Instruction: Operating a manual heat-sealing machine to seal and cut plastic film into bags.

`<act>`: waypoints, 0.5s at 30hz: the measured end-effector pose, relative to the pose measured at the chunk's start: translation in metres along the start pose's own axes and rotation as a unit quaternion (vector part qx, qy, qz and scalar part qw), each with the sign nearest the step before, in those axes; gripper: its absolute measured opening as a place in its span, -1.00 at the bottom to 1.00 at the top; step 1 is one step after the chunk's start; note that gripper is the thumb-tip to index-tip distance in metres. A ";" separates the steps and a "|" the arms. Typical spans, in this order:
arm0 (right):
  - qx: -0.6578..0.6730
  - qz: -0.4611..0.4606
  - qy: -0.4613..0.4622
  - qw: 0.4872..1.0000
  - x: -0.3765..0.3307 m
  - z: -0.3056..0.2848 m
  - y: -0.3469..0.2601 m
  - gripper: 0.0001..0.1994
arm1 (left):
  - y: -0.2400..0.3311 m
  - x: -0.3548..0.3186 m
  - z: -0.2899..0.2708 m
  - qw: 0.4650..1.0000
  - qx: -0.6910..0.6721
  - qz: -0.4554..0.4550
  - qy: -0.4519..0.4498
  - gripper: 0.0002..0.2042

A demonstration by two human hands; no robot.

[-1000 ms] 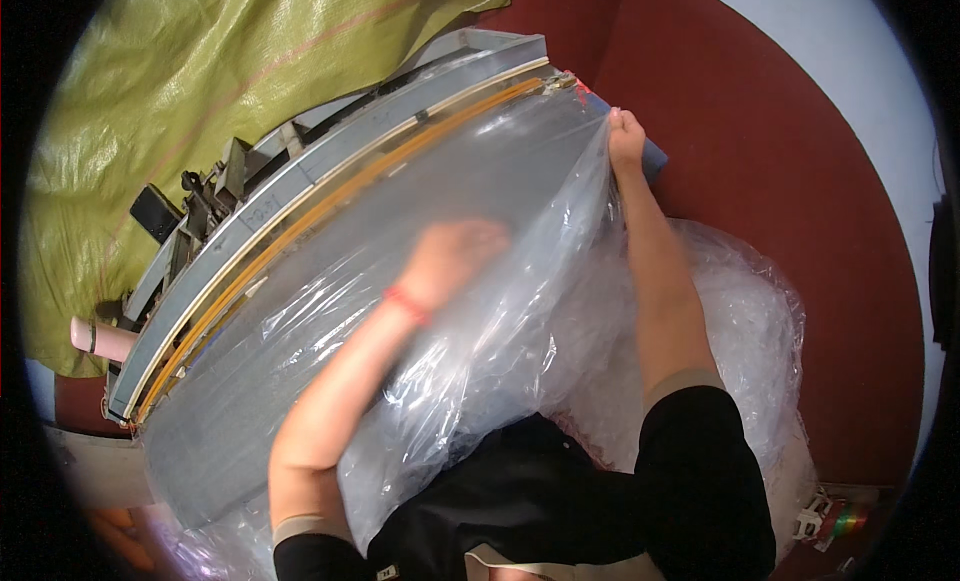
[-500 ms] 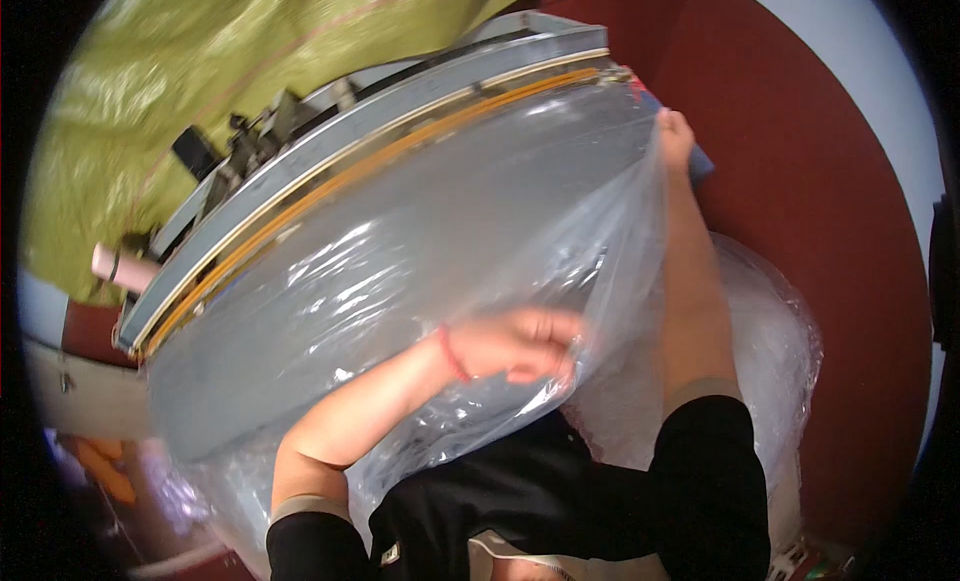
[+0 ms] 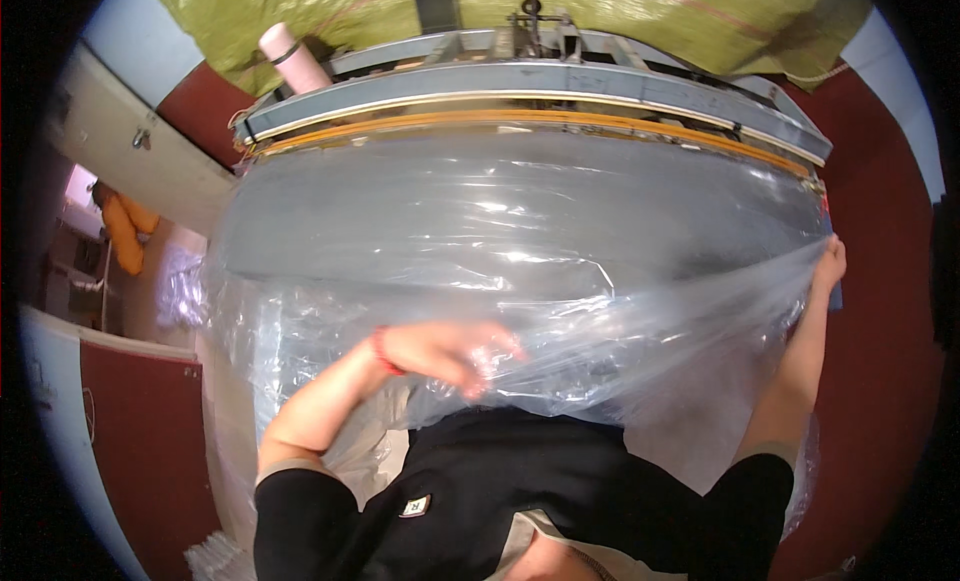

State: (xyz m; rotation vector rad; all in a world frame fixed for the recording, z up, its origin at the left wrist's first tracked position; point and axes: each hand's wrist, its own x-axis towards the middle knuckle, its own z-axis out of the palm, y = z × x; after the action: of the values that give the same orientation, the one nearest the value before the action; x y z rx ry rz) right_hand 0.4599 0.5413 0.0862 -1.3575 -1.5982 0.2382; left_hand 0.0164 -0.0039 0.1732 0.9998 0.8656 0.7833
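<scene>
A large sheet of clear plastic film [image 3: 520,251] lies spread over the grey bed of a long sealing machine [image 3: 540,91] with an orange strip along its bar. My right hand [image 3: 828,263] grips the film's edge at the machine's right end and holds it taut. My left hand [image 3: 450,353], with a red band at the wrist, lies under or against the film near my chest, fingers curled into the plastic; its grip is blurred by the film.
A green tarpaulin [image 3: 560,11] hangs behind the machine. A pink roll [image 3: 292,59] stands at the machine's back left. More crumpled clear film [image 3: 240,381] hangs at the left. The floor [image 3: 880,381] is dark red, and an orange object [image 3: 125,231] sits far left.
My head has turned, so the machine now lies straight across the top. My left hand has drawn back along the film from its middle toward my chest. My right hand keeps its hold on the edge.
</scene>
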 end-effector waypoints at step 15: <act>0.012 0.062 -0.019 0.998 0.012 0.003 0.025 -0.64 | 0.091 -0.193 -0.070 0.373 0.575 0.189 0.703 -0.88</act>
State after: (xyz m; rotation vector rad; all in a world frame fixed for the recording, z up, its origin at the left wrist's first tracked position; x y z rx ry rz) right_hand 0.4754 0.5610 0.0740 -1.4430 -1.5396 0.3594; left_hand -0.1449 -0.1139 0.2846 1.6496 3.1234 1.4640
